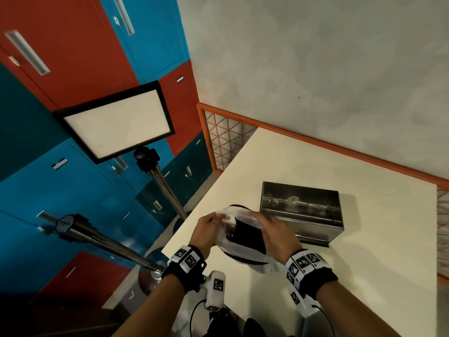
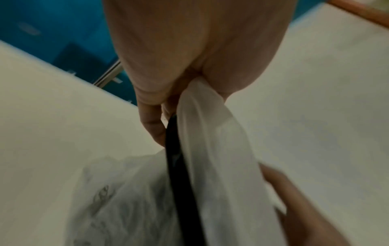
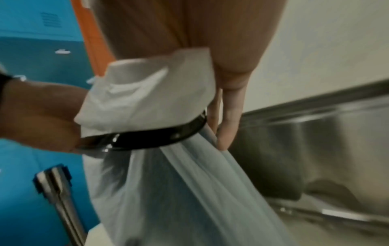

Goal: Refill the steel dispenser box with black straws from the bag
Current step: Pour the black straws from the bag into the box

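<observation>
One white plastic bag [image 1: 243, 249] sits at the near left of the surface [image 1: 340, 276], held up by two hands. The left hand [image 1: 206, 229] grips the bag's mouth at 9 o'clock: in the left wrist view its fingers [image 2: 151, 123] curl round a bunched fold of plastic. The right hand [image 1: 277, 232] grips the mouth at 3 o'clock, fingers [image 3: 229, 116] curled over the rim and pinching the film. So both grips are closed on the bag, pulling its opening apart.

Inside the opening lies one dark mass, the black straws [image 1: 245, 234]; single straws cannot be counted. A black band [image 3: 151, 139] runs round the bag's neck in the right wrist view, with a shiny metal piece at its left end; what it is cannot be told.

One steel box [image 1: 301, 212] stands on the surface at 1 o'clock from the bag, just beside the right hand, apart from the bag. Its top looks reflective; whether it is open cannot be told.

Beyond the surface's left edge stand two metal posts [image 1: 165, 188], one carrying a framed white sign [image 1: 116, 122], before red and blue lockers [image 1: 73, 45].
</observation>
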The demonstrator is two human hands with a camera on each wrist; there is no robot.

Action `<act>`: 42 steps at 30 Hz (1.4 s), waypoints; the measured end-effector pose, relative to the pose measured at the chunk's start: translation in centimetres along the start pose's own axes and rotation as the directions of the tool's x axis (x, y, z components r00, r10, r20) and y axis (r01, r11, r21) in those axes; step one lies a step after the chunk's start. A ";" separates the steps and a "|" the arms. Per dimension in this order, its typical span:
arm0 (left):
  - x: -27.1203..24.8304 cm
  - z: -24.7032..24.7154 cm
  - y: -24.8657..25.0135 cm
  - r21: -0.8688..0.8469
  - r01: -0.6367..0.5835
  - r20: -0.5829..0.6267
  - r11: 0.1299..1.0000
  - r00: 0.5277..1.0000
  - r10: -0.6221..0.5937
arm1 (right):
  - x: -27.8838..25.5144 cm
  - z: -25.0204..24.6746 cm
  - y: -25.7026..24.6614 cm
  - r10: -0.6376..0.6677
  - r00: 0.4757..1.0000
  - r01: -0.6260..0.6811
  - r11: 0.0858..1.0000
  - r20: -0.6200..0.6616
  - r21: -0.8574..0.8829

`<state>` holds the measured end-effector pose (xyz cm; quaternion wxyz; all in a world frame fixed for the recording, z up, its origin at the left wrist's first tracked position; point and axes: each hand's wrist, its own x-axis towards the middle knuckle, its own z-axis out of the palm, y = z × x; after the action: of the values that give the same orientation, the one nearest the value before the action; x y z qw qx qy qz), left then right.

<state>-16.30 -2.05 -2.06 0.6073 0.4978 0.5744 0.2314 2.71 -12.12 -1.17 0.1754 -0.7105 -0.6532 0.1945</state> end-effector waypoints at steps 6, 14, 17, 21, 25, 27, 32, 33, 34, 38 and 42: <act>-0.8 0.2 -1.1 -0.290 0.181 0.158 0.940 0.978 -0.140 | 1.0 0.7 2.2 0.324 0.941 -0.223 0.813 -0.100 0.538; 1.1 0.3 -3.2 -0.273 0.305 0.122 0.912 0.952 -0.282 | 1.2 2.7 3.7 0.577 0.808 -0.420 0.427 0.117 0.800; 1.0 0.5 -2.5 -0.135 0.229 0.053 0.964 0.973 -0.223 | 1.6 2.9 3.7 0.580 0.809 -0.432 0.479 0.095 0.764; 0.5 0.4 -1.1 0.012 0.049 0.090 0.999 0.995 -0.050 | 1.9 2.1 3.5 0.578 0.810 -0.422 0.461 0.096 0.781; -0.1 0.8 -0.1 0.079 -0.057 0.274 0.995 0.961 0.033 | 1.8 3.0 3.8 0.630 0.751 -0.456 0.279 0.197 0.845; -0.3 1.0 -0.1 0.117 -0.081 0.287 0.990 0.957 0.044 | 1.7 3.3 3.5 0.656 0.715 -0.445 0.159 0.243 0.881; 0.0 1.2 -0.1 0.152 -0.091 0.238 0.984 0.970 0.053 | 1.0 3.5 2.9 0.617 0.702 -0.415 -0.051 0.355 0.908; 0.2 1.3 -0.3 0.167 -0.083 0.225 0.983 0.973 0.044 | 0.8 3.6 2.8 0.614 0.704 -0.422 -0.043 0.357 0.906; 0.5 1.4 -0.4 0.199 -0.083 0.211 0.976 0.977 0.040 | 0.8 3.8 2.8 0.613 0.706 -0.430 -0.027 0.355 0.903; 1.6 1.8 -1.0 0.385 -0.090 0.125 0.919 0.991 0.045 | 0.7 4.1 2.9 0.607 0.724 -0.468 0.080 0.329 0.880; 3.0 1.6 -2.5 0.377 0.015 0.003 0.926 1.000 -0.017 | 0.4 1.9 1.8 0.427 0.882 -0.447 0.619 0.200 0.646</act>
<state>-14.86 -1.00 -5.86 0.5039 0.6012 0.6103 0.1103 3.34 -11.91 -3.79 0.3594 -0.7316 -0.3470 0.4639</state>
